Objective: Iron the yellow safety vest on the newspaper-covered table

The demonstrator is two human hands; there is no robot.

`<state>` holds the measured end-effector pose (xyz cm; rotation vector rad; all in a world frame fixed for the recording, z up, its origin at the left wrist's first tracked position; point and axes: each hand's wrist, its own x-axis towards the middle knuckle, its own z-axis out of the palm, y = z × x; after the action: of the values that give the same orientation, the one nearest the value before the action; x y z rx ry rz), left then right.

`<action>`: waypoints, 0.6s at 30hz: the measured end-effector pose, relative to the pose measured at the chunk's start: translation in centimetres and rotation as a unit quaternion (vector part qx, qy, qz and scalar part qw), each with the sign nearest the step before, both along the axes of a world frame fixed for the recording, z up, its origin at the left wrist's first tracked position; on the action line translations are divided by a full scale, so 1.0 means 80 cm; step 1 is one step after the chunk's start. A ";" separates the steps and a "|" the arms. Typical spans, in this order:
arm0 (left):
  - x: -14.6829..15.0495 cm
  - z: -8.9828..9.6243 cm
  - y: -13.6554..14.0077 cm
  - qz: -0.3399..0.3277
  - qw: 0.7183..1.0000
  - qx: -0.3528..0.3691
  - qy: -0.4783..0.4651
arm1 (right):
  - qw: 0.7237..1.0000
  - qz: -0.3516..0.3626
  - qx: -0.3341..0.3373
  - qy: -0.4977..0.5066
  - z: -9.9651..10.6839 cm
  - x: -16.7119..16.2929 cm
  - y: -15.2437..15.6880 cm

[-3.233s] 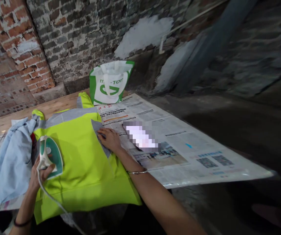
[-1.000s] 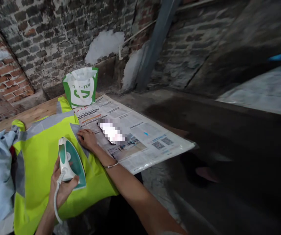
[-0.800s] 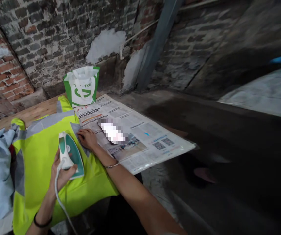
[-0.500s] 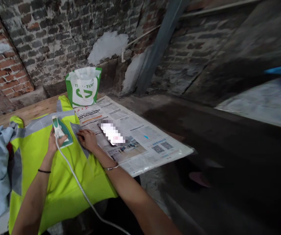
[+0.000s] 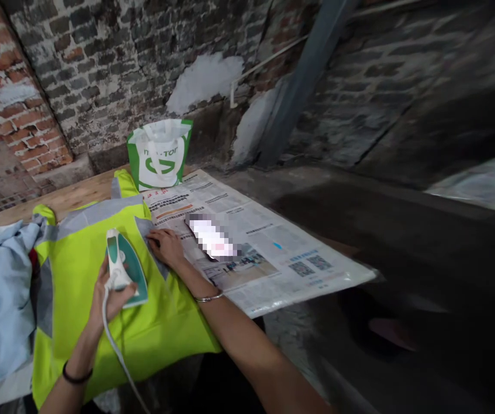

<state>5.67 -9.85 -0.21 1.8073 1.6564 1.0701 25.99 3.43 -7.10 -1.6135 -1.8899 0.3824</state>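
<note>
A bright yellow-green hi-vis vest [image 5: 86, 259] with grey reflective strips lies spread over the near part of the table. My left hand [image 5: 113, 293] is wrapped round the handle of a white and green clothes iron [image 5: 133, 267]. The iron rests on the vest's middle, its tip pointing away from me, and its pale cord [image 5: 118, 353] runs down towards my body. My right hand [image 5: 167, 246] lies on the vest's right edge, fingers stretched over a grey strip; its thumb is mostly hidden.
Newspaper under clear plastic [image 5: 247, 230] covers the table's right side, with a blurred-out phone [image 5: 210, 237] on it. A green and white bag [image 5: 160, 155] stands at the back. Light blue cloth [image 5: 1, 305] is heaped at left. A brick wall [image 5: 113, 75] rises behind.
The iron in my left hand has slid towards me, down the vest from near the upper grey strip. My right hand keeps its place on the edge. The view has shifted slightly left.
</note>
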 end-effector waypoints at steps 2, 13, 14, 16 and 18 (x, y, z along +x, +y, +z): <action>0.000 -0.004 -0.042 -0.008 1.000 0.000 0.012 | 1.000 -0.001 -0.002 -0.003 -0.002 -0.001 0.000; -0.007 0.005 0.015 -0.009 0.999 -0.031 -0.008 | 1.000 0.011 0.017 -0.013 -0.020 0.004 0.001; -0.009 0.008 0.036 0.001 0.999 -0.032 -0.016 | 1.000 0.012 0.017 -0.012 -0.021 0.004 0.002; -0.013 0.012 0.077 0.019 0.999 -0.030 -0.030 | 1.000 0.014 0.014 -0.011 -0.023 0.006 0.002; -0.023 0.014 0.109 0.037 0.998 -0.025 -0.044 | 1.000 0.017 0.013 -0.013 -0.025 0.007 0.002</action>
<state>3.85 -1.13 0.95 1.6556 1.6939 1.1121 26.56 3.62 -9.06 -1.5779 -1.9358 0.3517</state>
